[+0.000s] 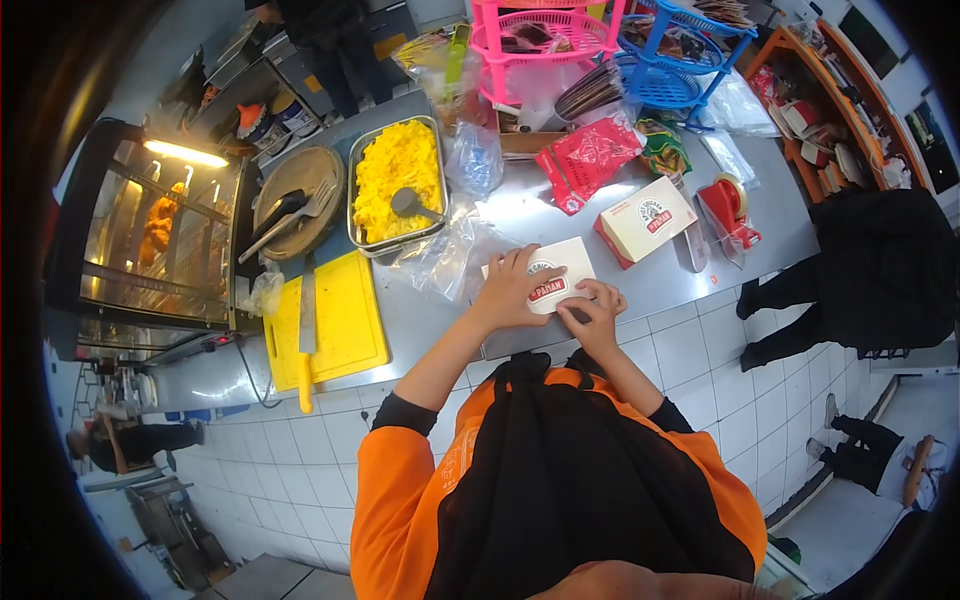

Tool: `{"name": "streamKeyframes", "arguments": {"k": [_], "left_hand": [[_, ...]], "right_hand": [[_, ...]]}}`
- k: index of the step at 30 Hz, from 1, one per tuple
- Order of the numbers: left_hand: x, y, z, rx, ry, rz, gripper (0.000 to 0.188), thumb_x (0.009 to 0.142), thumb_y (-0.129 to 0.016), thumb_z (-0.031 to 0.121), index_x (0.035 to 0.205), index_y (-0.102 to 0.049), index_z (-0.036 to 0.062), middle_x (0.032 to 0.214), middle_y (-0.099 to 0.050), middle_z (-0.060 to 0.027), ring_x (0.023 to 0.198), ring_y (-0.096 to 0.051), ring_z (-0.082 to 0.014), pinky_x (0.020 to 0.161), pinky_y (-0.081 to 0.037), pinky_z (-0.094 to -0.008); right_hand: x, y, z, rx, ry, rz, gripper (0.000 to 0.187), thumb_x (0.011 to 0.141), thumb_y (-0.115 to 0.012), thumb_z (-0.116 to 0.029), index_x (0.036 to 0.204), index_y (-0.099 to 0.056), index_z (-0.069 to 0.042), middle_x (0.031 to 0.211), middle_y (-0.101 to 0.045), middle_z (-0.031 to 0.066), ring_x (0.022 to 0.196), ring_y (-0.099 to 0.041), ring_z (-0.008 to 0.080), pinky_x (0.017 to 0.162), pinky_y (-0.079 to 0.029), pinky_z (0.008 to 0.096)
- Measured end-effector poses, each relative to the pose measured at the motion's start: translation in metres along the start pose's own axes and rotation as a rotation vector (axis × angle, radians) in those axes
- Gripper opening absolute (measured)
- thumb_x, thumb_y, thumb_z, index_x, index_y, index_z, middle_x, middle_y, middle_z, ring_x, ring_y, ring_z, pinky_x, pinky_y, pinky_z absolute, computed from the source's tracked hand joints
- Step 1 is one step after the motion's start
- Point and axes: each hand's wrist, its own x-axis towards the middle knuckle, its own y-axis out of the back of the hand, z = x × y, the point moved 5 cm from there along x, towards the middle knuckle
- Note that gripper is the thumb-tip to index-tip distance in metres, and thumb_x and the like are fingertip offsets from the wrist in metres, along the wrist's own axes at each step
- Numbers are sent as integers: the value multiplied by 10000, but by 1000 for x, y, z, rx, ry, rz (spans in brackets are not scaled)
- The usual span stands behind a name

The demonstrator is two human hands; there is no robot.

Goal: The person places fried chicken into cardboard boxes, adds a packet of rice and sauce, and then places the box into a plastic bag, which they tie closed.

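White cardboard, thin and folded, is what you have under your fingers: a small box (575,262) with a red-and-dark print on its top, sitting at the near edge of the metal counter (655,286), right in front of you. Your left grip (508,292) lies spread over the top and left side, fingers fanned across the panel; whether it closes on the far wall, you cannot tell from here. Your right grip (598,312) is narrow, thumb and fingers drawn together on the box's near right corner.

Expect the box to handle stiff along its folds but soft in the middle of each panel — a hard press on the top would likely dent it. The card itself should weigh little; what it may contain is hidden, so you cannot judge the full load. Its surface looks smooth and may slide on the metal. Take hold low on two opposite walls, near the corners, where the folds brace it.

Just beyond your right grip stands a second box (650,217), white with red along its lower edge, near a red tape dispenser (722,212).
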Motion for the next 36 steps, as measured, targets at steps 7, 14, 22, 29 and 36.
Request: {"name": "streamKeyframes", "arguments": {"k": [7, 14, 22, 29, 36], "left_hand": [[-6, 10, 1, -143, -28, 141, 764, 596, -739, 444, 1289, -502, 226, 1326, -388, -163, 1189, -380, -361, 961, -270, -483], [-72, 46, -69, 56, 788, 635, 355, 775, -676, 227, 1078, -588, 64, 1065, -567, -123, 1018, -528, -296, 885, -386, -393], [-153, 163, -86, -446, 801, 1372, 251, 963, -475, 242, 823, -549, 48, 718, -473, 26, 679, -418, -61, 604, -372, -229], [-103, 172, -53, -1247, 704, 1180, 346, 944, -504, 351, 1034, -571, 24, 939, -582, -19, 836, -543, -103, 764, -446, -234], [-103, 105, -4, -136, 614, 1262, 514, 925, -479, 298, 1319, -279, 36, 1230, -394, -100, 1037, -500, -233, 908, -405, -339]], "right_hand": [[42, 4, -13, -103, -248, -375, 858, 561, -813, -272, 1322, -416, -285, 1353, -286, 137, 1286, -207, 325, 1037, -88, 532], [82, -24, -28, -51, 272, -646, 951, 505, -846, -346, 1342, -395, -322, 1394, -287, 189, 1311, -234, 389, 1072, -141, 533], [91, -26, -12, -274, 381, -905, 995, 459, -847, -411, 1347, -405, -346, 1349, -361, 186, 1295, -275, 385, 1066, -180, 544], [143, -30, -83, 672, 433, -335, 1012, 619, -818, -375, 1416, -244, -132, 1459, -110, 182, 1360, -154, 361, 1062, -268, 456], [140, -24, -89, 790, -97, -390, 442, 746, -546, 50, 1167, -467, -57, 1029, -595, 138, 987, -568, 218, 871, -423, 315]]}}
